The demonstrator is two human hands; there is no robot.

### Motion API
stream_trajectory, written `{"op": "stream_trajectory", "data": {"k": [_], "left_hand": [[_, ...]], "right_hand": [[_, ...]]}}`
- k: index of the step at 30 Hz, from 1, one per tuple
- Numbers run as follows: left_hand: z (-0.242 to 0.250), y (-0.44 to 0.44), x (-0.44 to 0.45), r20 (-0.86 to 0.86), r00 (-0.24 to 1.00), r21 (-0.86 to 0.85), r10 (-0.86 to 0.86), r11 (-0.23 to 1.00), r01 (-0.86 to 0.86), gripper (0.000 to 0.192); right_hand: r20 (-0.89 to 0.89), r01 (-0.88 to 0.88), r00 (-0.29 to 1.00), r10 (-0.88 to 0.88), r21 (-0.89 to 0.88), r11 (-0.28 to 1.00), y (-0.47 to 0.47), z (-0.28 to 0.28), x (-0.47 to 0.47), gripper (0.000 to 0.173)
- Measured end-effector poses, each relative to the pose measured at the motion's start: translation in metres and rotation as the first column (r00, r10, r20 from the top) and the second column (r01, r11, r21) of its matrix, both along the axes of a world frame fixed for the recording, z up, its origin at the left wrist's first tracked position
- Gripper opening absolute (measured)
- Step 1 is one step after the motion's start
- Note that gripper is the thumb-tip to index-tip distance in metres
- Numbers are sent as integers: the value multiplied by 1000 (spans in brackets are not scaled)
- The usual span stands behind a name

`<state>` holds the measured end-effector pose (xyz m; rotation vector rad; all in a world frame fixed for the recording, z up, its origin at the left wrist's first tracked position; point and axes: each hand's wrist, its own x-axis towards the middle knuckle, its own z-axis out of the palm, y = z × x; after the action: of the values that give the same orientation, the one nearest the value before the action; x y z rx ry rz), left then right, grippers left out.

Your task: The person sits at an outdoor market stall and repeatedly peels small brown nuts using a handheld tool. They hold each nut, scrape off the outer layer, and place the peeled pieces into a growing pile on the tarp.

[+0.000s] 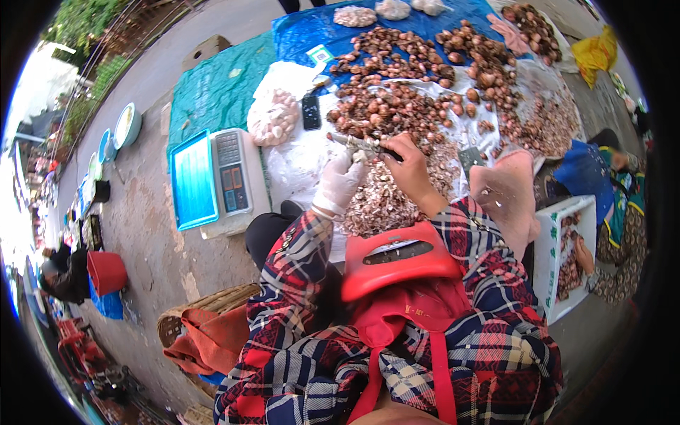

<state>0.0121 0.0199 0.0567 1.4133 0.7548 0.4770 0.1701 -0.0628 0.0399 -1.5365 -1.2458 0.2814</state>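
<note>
My left hand [340,180], in a whitish glove, pinches a small pale piece at its fingertips, perhaps a peeled bulb. My right hand [406,162] is closed on the dark handle of a knife [364,143], whose blade points left above the gloved fingers. Below both hands lies a heap of pinkish peelings [380,204]. Brown, soil-covered bulbs [382,109] spread over the sheets just beyond them. A plastic bag of peeled pale bulbs [273,117] stands to the left, beside a black phone [311,112].
A digital scale [231,175] with a blue tray [195,180] is at the left. A red plastic stool or handle-like piece [401,260] is at my lap. A wicker basket [172,321] stands lower left. Another person's hand [584,255] reaches into a white foam box [547,260] at right.
</note>
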Motion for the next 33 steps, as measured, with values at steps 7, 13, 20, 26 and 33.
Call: {"op": "stream_trajectory", "data": {"k": [7,13,20,26,33], "left_hand": [[1,5,-4,36,996,-129,79,989,-74,23],[5,-1,-5,45,994,-109,99,990,-93,24],[8,-3,-4,76,995,-153,69,987,-56,27],[18,0,-7,114,993,-146,-10,989,27,27],[3,6,-7,109,993,-165,40,986,-22,24]], "right_hand": [[-73,-8,997,14,88,996,-1,13,-4,22],[-11,-59,998,60,26,998,-2,7,-7,28],[17,-32,999,31,28,999,0,-6,0,25],[-114,190,972,-207,-146,971,3,-34,24,20],[-17,-40,999,40,40,998,0,9,-8,24]]}}
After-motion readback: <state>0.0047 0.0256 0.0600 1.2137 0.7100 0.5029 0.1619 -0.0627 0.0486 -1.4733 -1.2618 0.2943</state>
